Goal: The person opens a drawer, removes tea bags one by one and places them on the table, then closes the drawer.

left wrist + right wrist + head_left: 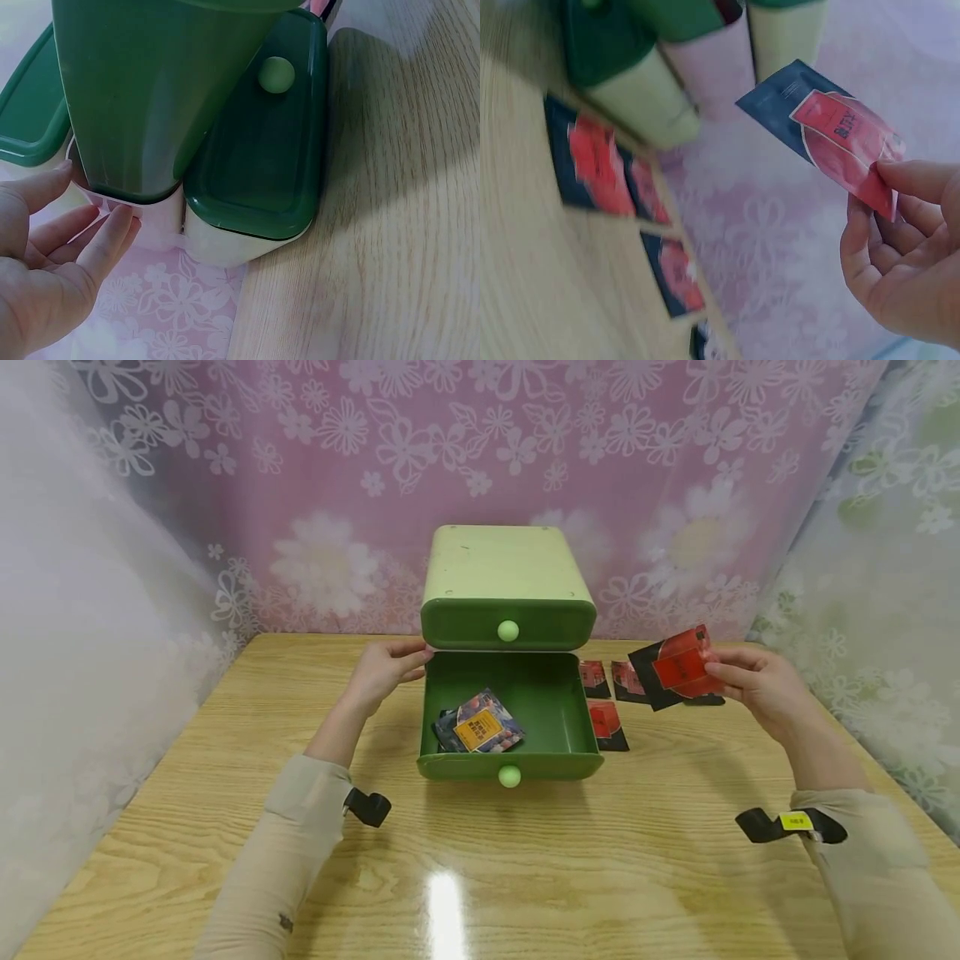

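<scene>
My right hand (761,685) pinches a red and black sachet (678,668) by its red end, raised above the table's right side. My left hand (378,675) touches the left side of a small drawer cabinet (506,564); in the left wrist view, its fingers (105,240) lie against the pink casing round the pulled-out drawer. That green drawer (555,710) holds a dark patterned sachet with an orange label (487,727), lying over another dark one. The cabinet's top drawer (465,625) is closed, and so is the drawer with a round knob (255,150) below the pulled-out one.
Several more red and black sachets lie flat right of the cabinet, among them one near its front (609,725) and one farther back (628,681). A pink floral curtain (337,468) hangs behind the wooden table (600,877). Pale curtains flank both sides.
</scene>
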`<state>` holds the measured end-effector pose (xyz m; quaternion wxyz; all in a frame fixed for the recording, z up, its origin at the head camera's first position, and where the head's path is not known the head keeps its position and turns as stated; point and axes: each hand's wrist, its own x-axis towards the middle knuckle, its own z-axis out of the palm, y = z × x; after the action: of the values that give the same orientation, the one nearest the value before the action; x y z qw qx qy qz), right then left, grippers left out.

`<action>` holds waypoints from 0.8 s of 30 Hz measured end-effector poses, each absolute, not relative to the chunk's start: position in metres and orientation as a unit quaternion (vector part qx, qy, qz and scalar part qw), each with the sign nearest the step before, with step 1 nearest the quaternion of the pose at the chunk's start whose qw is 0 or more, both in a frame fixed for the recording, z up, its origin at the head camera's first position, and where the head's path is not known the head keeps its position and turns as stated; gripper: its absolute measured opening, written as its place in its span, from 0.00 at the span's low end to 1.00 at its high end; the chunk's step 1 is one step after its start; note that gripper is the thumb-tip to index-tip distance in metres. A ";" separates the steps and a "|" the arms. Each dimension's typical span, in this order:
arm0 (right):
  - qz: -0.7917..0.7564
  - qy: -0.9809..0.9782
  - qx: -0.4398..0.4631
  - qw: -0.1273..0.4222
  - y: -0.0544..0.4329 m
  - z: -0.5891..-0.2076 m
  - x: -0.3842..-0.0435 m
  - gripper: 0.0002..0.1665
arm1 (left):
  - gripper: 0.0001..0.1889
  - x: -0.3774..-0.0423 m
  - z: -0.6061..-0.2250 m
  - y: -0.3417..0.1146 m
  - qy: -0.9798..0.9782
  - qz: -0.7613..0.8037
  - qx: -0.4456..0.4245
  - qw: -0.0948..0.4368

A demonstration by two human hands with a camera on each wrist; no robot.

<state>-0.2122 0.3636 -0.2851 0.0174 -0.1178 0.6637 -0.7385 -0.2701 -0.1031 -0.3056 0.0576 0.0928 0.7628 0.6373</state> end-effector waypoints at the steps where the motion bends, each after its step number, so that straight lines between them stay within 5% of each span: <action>1: -0.736 0.669 -0.103 0.012 0.367 -0.287 -0.213 0.11 | 0.22 -0.270 -0.306 -0.103 0.763 0.637 0.093 0.057; 13: -0.553 0.832 0.009 0.044 0.392 -0.320 -0.230 0.03 | 0.21 -0.270 -0.305 -0.103 0.761 0.640 0.093 0.053; 19: -0.444 0.894 -0.017 0.063 0.387 -0.332 -0.239 0.29 | 0.22 -0.271 -0.306 -0.103 0.762 0.639 0.091 0.053; 24: -0.391 0.916 -0.020 0.093 0.382 -0.336 -0.250 0.29 | 0.22 -0.271 -0.307 -0.103 0.759 0.642 0.091 0.054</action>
<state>-0.2504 0.3816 -0.3363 0.0926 -0.0204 0.9156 -0.3907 -0.2707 -0.1031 -0.3066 0.0537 0.0906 0.7594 0.6420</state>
